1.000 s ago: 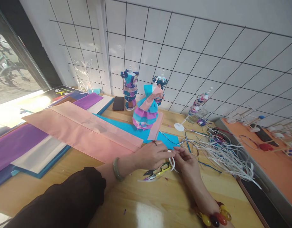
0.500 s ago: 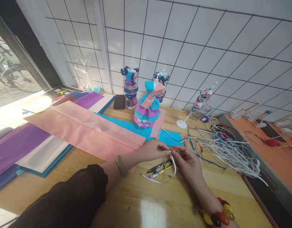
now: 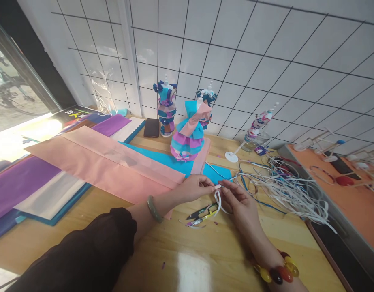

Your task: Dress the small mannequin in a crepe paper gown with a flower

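Observation:
Between my two hands is a narrow white ribbon [image 3: 217,196], partly rolled or folded at the fingertips, with a loop and tail hanging down. My left hand [image 3: 196,187] pinches it from the left, a green bangle on that wrist. From the other side my right hand [image 3: 239,198] pinches it with thumb and finger, a beaded bracelet below. Under the ribbon lie small yellow-handled thread snips [image 3: 201,213] and a pen-like tool [image 3: 196,222] on the wooden table. Just beyond stands a small dress form in a blue, pink and purple paper dress [image 3: 191,136].
Pink paper [image 3: 114,162] lies over purple, white and blue sheets at left. A phone [image 3: 151,128] and more small dress forms [image 3: 167,109] stand by the tiled wall. A tangle of ribbons [image 3: 293,194] spreads right, near an orange-topped surface [image 3: 357,207].
The ribbon's white end now shows more between my fingertips, and its loop hangs closer to my left hand. The view has shifted slightly; both hands stay together.

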`<state>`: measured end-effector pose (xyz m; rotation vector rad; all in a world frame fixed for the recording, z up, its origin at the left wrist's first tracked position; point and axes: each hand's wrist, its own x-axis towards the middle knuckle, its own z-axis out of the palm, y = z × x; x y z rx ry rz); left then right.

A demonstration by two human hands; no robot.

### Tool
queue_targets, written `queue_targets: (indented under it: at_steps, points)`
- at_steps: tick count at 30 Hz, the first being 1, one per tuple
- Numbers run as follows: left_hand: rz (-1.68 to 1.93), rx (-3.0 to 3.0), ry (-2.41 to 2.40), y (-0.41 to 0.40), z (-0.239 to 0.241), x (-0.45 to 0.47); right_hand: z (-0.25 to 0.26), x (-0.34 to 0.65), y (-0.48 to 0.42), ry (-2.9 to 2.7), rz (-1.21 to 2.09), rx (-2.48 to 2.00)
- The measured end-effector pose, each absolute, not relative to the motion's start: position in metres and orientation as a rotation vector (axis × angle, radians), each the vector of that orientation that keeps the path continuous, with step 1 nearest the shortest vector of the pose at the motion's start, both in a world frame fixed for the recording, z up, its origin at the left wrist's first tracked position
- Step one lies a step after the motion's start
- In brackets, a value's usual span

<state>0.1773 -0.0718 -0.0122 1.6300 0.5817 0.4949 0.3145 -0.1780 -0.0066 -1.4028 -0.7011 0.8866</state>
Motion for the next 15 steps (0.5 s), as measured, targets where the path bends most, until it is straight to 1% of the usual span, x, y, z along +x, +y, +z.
queue_targets:
  at_steps: [4, 9, 12, 15]
  points:
    - [0.544, 1.552, 0.536, -0.072, -0.017, 0.179, -0.004, 0.312, -0.176, -0.535, 1.017, -1.312]
    - [0.584, 1.524, 0.544, -0.071, -0.011, 0.176, -0.005, 0.315, -0.174, -0.489, 1.087, -1.27]
    - [0.602, 1.495, 0.597, -0.065, -0.007, 0.173, -0.006, 0.323, -0.175, -0.537, 0.933, -1.28]
    - [0.623, 1.393, 0.622, -0.059, -0.008, 0.173, 0.002, 0.327, -0.182, -0.823, 0.758, -1.408]
